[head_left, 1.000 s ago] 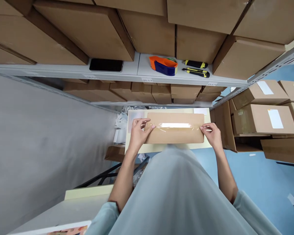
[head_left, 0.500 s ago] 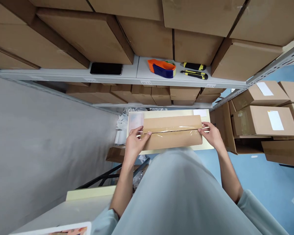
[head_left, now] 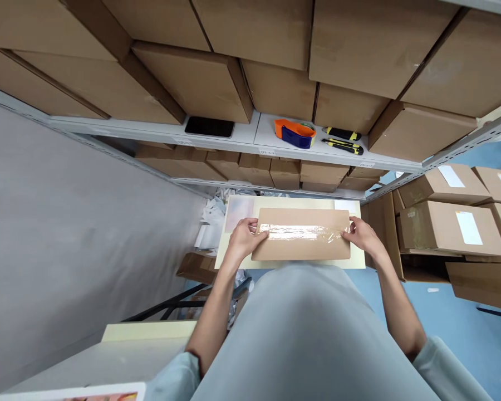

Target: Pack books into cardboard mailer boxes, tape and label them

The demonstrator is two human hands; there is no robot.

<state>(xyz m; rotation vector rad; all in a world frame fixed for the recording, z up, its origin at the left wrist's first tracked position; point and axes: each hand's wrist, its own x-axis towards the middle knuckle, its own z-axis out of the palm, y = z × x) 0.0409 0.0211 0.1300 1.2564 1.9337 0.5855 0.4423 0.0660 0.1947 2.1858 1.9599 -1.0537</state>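
A long flat cardboard box [head_left: 303, 252] lies on a pale yellow board in front of my knees. Clear packing tape [head_left: 292, 232] runs along its middle seam and shines in the light. My left hand [head_left: 245, 240] grips the box's left end, thumb on top and fingers at the edge. At the opposite end my right hand [head_left: 362, 235] holds it the same way, its thumb on the tape's end. The fingertips behind both ends are partly hidden.
Above stands a grey shelf [head_left: 250, 146] packed with cardboard boxes. On it lie a phone [head_left: 209, 127], an orange and blue tape dispenser [head_left: 295, 133] and two yellow-black utility knives [head_left: 342, 140]. Labelled cartons [head_left: 455, 229] are stacked at right; paper scraps [head_left: 212, 214] lie at left.
The dark gap along the box's seam has closed, and the tape now looks flatter and brighter. Both hands stay at the box's ends. The view has tilted, shifting the shelf lower and rightward.
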